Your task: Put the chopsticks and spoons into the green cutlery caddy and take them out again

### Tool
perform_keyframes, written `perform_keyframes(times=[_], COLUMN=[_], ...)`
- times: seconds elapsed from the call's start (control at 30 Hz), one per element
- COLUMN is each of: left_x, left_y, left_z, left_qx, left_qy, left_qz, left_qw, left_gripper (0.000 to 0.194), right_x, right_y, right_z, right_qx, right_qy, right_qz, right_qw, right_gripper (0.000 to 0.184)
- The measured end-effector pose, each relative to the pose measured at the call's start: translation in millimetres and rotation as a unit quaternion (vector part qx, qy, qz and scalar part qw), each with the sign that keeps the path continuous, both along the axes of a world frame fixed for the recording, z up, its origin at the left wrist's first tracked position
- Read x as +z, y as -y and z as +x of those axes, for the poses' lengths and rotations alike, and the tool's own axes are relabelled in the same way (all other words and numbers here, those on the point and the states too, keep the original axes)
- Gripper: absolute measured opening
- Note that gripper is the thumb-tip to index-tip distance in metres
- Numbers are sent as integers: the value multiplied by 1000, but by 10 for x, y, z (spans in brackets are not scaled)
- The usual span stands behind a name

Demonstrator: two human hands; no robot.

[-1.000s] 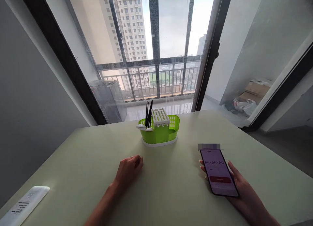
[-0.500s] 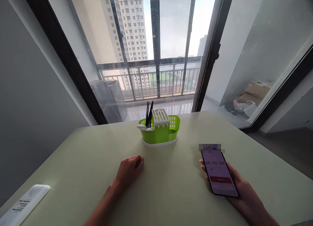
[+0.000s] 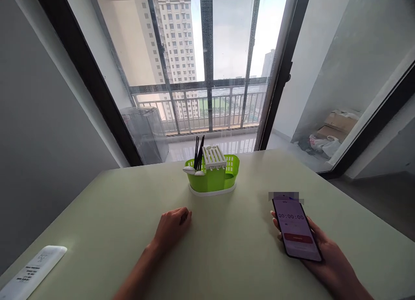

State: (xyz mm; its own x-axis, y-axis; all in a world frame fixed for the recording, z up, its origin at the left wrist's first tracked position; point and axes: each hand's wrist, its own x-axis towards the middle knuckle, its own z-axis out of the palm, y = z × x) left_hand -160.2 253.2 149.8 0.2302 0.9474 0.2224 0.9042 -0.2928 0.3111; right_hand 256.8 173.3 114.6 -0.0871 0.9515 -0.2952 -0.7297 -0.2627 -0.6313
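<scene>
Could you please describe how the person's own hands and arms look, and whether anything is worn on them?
The left hand and the right hand are bare: no gloves, and no ring that I can see. The left forearm and right forearm show no sleeve, watch or bracelet inside the picture.

The green oval plastic caddy (image 3: 215, 181) (slim black sticks (image 3: 200, 153) inside) stands left of the rectangular black phone (image 3: 297, 231).

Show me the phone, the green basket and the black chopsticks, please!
Phone (image 3: 296, 229): head view, on the middle of its screen.
Green basket (image 3: 215, 181): head view, on its front wall.
Black chopsticks (image 3: 200, 154): head view, partway up the right-hand bunch.
</scene>
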Motion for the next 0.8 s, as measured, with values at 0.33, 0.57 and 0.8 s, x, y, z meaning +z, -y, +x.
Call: perform_keyframes(times=[0.33, 0.57, 0.8], left_x=[-5, -44, -46], left_y=[8, 3, -2], left_z=[11, -10, -17], left_qx=[-6, -12, -10], left_qy=[16, 6, -1], left_qz=[-8, -7, -4], left_qw=[1000, 1000, 1000], left_gripper=[38, 37, 37], right_x=[-4, -53, -13], right_y=[-2, -14, -28], right_z=[143, 190, 243], right_qx=[-16, -18, -22], right_qy=[9, 12, 8], right_qz=[-15, -3, -18], right_qw=[1000, 1000, 1000], right_gripper=[49, 45, 55])
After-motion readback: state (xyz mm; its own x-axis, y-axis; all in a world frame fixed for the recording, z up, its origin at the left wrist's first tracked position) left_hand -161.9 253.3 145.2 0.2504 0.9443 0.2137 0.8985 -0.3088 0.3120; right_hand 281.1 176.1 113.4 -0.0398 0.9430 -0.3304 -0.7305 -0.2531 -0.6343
